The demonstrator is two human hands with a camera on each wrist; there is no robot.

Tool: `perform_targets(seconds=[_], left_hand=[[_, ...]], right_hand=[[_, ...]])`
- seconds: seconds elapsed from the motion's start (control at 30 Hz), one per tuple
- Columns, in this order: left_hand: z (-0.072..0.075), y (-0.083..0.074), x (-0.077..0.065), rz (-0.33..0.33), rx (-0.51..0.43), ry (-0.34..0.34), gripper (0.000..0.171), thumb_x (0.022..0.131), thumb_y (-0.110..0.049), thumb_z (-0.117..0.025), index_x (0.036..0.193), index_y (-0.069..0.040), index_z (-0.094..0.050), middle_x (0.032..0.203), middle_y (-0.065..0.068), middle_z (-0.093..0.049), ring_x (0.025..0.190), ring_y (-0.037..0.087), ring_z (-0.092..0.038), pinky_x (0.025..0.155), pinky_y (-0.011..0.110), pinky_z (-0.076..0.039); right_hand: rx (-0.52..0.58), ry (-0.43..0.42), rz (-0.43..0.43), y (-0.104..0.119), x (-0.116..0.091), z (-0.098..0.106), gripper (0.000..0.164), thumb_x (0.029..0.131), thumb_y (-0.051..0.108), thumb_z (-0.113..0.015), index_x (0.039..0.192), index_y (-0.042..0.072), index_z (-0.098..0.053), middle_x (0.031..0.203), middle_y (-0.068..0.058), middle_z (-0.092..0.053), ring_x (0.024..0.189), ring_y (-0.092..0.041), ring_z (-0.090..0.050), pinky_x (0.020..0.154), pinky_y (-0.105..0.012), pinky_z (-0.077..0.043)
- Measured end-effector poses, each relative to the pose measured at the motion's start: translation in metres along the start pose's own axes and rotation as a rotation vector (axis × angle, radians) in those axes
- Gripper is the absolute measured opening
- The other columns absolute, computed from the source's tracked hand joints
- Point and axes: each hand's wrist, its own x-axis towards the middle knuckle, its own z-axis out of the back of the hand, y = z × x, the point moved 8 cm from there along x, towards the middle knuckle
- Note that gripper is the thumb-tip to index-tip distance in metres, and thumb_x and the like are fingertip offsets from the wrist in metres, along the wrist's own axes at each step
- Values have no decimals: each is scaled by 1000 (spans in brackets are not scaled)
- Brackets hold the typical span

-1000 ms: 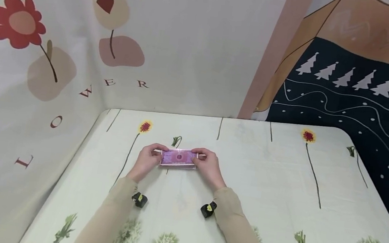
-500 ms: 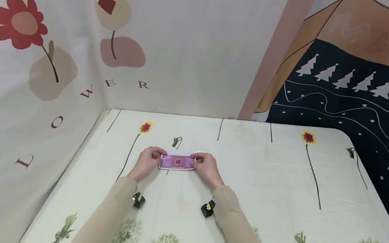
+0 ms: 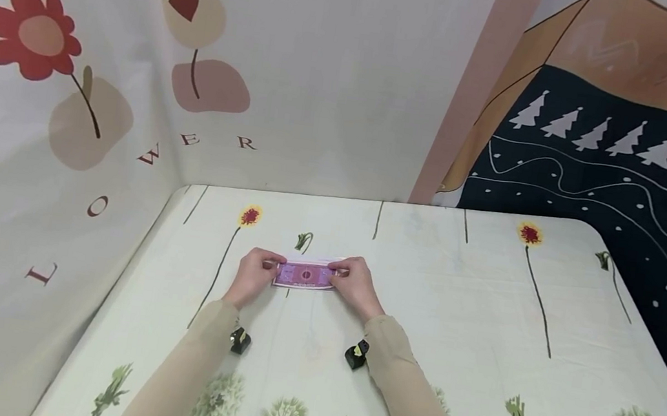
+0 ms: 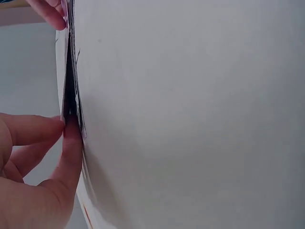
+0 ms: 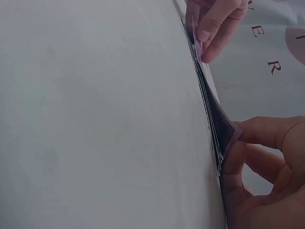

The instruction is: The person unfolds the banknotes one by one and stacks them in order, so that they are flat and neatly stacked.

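A purple banknote [image 3: 306, 275] with a pale border lies across a thin stack of paper, low over the table's left half. My left hand [image 3: 251, 276] pinches its left end between thumb and fingers. My right hand [image 3: 358, 286] pinches the right end the same way. Seen edge-on in the right wrist view, the stack [image 5: 205, 102] has several thin layers, and a dark gap separates the upper sheet from those below. The right thumb [image 5: 234, 164] sits in that gap. The left wrist view has the left thumb [image 4: 71, 148] under the upper sheet too.
A white floral cloth [image 3: 452, 306] covers the table. Behind it hangs a pale curtain [image 3: 334, 97] with printed flowers and letters, beside a dark tree-patterned cloth [image 3: 596, 157] on the right. Small black cameras sit at both wrists.
The purple banknote has shifted slightly toward me against the paper beneath. A pale strip now shows behind its far edge instead of at the near edge. Both hands keep their pinch.
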Motion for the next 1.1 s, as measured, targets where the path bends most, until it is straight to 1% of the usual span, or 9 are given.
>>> perform_targets(seconds=[0.17, 0.3, 0.43, 0.57, 0.7, 0.77, 0.83, 0.97, 1.1], left_hand=[[-1, -13, -4, -76, 87, -36, 23, 82, 13, -59, 101, 7, -71, 105, 22, -56, 96, 33, -57, 82, 42, -51], [-2, -17, -4, -108, 118, -47, 20, 82, 12, -61, 99, 7, -71, 100, 20, -57, 94, 32, -55, 83, 43, -49], [-1, -19, -6, -129, 102, -40, 18, 83, 9, -62, 100, 7, -70, 100, 19, -58, 97, 33, -56, 85, 43, -50], [3, -21, -9, -181, 76, -17, 18, 85, 4, -62, 101, 6, -70, 103, 20, -60, 101, 35, -57, 88, 46, -49], [7, -21, -13, -221, 74, -4, 19, 87, 1, -60, 103, 5, -69, 107, 21, -61, 106, 38, -56, 93, 51, -45], [9, -20, -14, -223, 71, 0, 20, 88, 1, -58, 105, 5, -67, 110, 22, -61, 109, 39, -55, 94, 51, -45], [11, -19, -16, -227, 78, 3, 20, 89, 1, -58, 106, 6, -67, 112, 23, -60, 110, 40, -55, 94, 51, -46], [11, -21, -19, -267, 147, 28, 21, 90, 2, -58, 109, 7, -64, 116, 26, -60, 111, 41, -54, 94, 51, -46], [9, -24, -26, -333, 285, 49, 29, 92, -3, -60, 119, 8, -60, 123, 28, -55, 116, 43, -51, 98, 53, -41]], right_hand=[[10, 16, 19, 3, -3, 4, 25, 83, 3, -67, 107, -5, -70, 110, -14, -53, 99, -25, -51, 85, -38, -46], [10, 34, 7, 2, -6, 9, 30, 87, 8, -62, 114, -5, -67, 116, -15, -52, 98, -25, -53, 83, -37, -48], [-3, 11, 4, -3, -9, 21, 29, 92, 12, -60, 118, 0, -66, 119, -13, -52, 96, -23, -54, 81, -36, -49], [-36, -10, 17, -8, -11, 38, 26, 93, 12, -60, 116, 4, -68, 119, -13, -54, 94, -23, -54, 81, -38, -48], [-76, 0, 9, -13, -13, 56, 24, 93, 12, -60, 115, 6, -68, 120, -13, -54, 93, -23, -55, 81, -39, -48], [-89, 9, 3, -15, -13, 66, 25, 93, 11, -60, 117, 6, -68, 122, -14, -53, 94, -24, -55, 81, -39, -48], [-115, 24, 20, -14, -13, 75, 27, 93, 10, -59, 119, 5, -66, 123, -16, -53, 95, -26, -55, 81, -39, -48], [-176, 58, 59, -12, -15, 94, 33, 92, 8, -58, 125, 4, -61, 127, -19, -50, 98, -29, -57, 79, -39, -50], [-258, 104, 101, -14, -19, 112, 37, 94, 8, -56, 131, 3, -56, 131, -21, -46, 101, -29, -58, 79, -41, -52]])
